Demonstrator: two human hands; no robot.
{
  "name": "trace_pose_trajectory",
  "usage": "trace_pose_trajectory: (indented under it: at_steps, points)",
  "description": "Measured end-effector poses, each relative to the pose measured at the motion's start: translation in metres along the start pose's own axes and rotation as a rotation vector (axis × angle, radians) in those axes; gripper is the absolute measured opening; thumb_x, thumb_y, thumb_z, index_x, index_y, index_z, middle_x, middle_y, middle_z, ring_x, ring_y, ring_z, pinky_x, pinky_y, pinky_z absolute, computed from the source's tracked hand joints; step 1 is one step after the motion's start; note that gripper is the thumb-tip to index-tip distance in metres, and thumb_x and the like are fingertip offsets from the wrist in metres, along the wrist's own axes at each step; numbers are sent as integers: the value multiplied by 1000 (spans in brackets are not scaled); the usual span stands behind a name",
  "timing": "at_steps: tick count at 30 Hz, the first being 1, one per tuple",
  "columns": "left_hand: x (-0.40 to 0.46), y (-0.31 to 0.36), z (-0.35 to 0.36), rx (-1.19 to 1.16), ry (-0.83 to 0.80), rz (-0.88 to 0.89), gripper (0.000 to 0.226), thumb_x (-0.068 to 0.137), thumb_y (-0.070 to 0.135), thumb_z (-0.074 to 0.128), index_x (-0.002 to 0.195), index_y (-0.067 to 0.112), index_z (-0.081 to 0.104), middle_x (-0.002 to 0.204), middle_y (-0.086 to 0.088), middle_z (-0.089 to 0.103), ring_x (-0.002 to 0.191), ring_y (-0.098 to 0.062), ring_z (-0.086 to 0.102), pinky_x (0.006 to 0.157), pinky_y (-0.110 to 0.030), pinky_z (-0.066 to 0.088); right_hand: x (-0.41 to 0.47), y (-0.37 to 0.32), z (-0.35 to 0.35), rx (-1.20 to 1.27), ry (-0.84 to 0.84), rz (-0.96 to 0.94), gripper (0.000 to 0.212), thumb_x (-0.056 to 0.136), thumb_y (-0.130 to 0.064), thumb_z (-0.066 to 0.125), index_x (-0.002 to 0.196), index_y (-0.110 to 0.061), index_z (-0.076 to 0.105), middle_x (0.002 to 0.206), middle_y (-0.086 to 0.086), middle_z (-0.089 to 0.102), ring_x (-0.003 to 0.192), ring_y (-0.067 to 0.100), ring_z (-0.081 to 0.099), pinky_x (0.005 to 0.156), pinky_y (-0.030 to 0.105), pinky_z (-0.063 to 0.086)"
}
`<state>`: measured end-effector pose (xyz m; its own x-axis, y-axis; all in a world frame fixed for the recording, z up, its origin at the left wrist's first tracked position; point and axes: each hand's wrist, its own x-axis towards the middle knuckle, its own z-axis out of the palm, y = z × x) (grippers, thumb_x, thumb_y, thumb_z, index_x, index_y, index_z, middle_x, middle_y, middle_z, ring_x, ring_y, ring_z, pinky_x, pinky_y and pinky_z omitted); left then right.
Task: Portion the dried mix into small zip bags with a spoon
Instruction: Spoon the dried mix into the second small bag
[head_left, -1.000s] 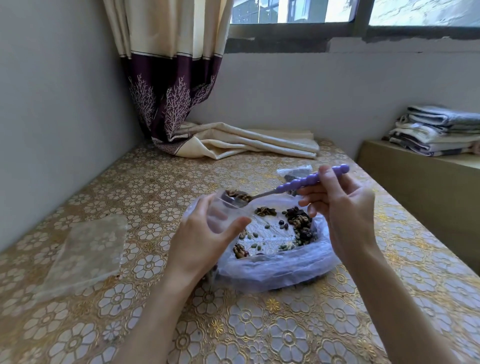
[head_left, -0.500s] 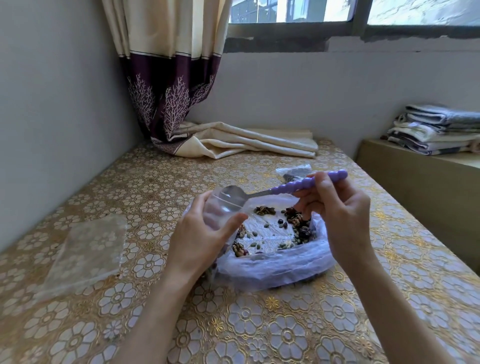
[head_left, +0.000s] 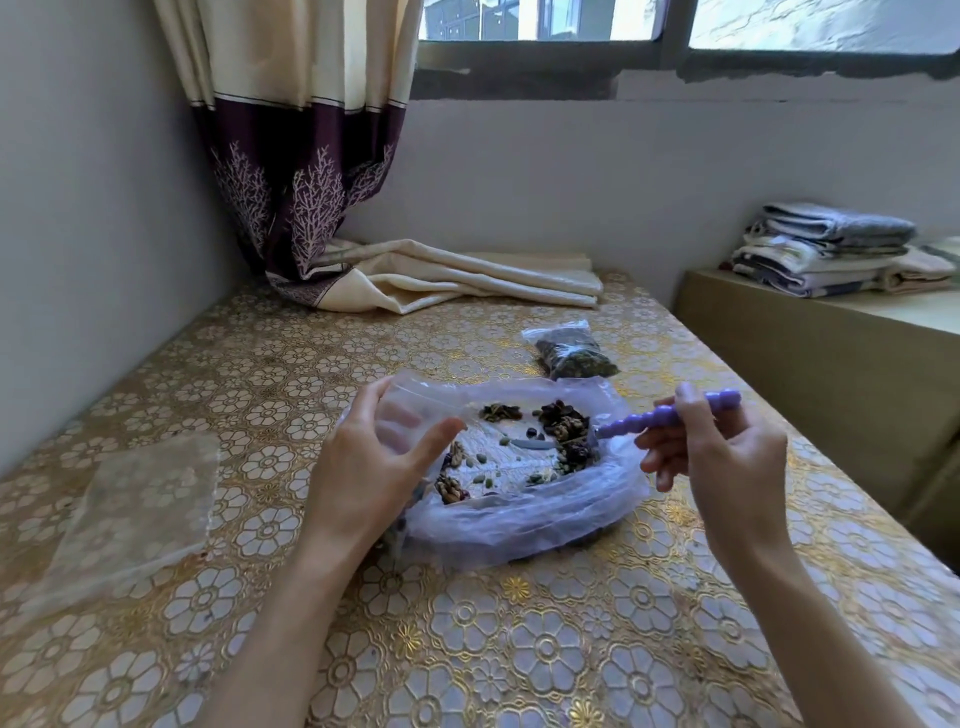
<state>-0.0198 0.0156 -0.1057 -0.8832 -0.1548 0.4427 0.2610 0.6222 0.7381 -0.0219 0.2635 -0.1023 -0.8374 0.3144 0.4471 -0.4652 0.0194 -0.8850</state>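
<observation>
Purple beads run along the spoon (head_left: 670, 418) that our right hand (head_left: 727, 457) pinches by its handle, the bowl dipped among the dried mix (head_left: 563, 431) of walnuts, seeds and dark berries. That mix lies in a wide, rolled-down plastic bag (head_left: 519, 519) at the middle of the tabletop (head_left: 519, 649). Our left hand (head_left: 363, 467) curls round a small zip bag (head_left: 410, 415), holding its mouth up just beside the mix, thumb in front and fingers behind the clear film.

We judge this to be the scooping step: the spoon is down in the mix, gathering a load. Next we must lift it level, carry it the short way left and tip it into the narrow mouth, which the left hand has to keep spread.

One filled zip bag (head_left: 574, 351) sits just beyond the big bag. Empty zip bags (head_left: 135, 514) lie well to the left. A curtain (head_left: 415, 275) pools at the far edge, clear of the work. Only the big bag's floppy rim lies between spoon and pouch.
</observation>
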Motion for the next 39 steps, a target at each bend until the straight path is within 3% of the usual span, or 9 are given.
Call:
trace_pose_trajectory:
  at_steps: [15, 28, 39]
  points:
    - [-2, 1, -1, 20, -2, 11, 118, 50, 91, 43, 139, 15, 30, 98, 7, 64, 77, -11, 66, 71, -40, 57, -26, 9, -17, -143, 55, 9, 23, 95, -19, 52, 79, -4, 61, 62, 9, 68, 46, 23, 62, 43, 26, 50]
    - [-3, 5, 0, 30, 12, 25, 112, 54, 85, 46, 138, 12, 34, 97, 4, 64, 82, -10, 64, 76, -39, 56, -18, 24, -6, -47, 48, 130, 9, 92, -16, 55, 88, -14, 63, 66, 5, 71, 63, 23, 70, 59, 26, 58]
    - [-3, 5, 0, 30, 6, 30, 116, 52, 87, 45, 139, 12, 33, 98, 3, 65, 81, -11, 64, 76, -39, 56, -20, 22, -10, 63, 38, 193, 15, 93, -15, 55, 97, -2, 63, 73, 11, 71, 65, 25, 70, 58, 23, 56]
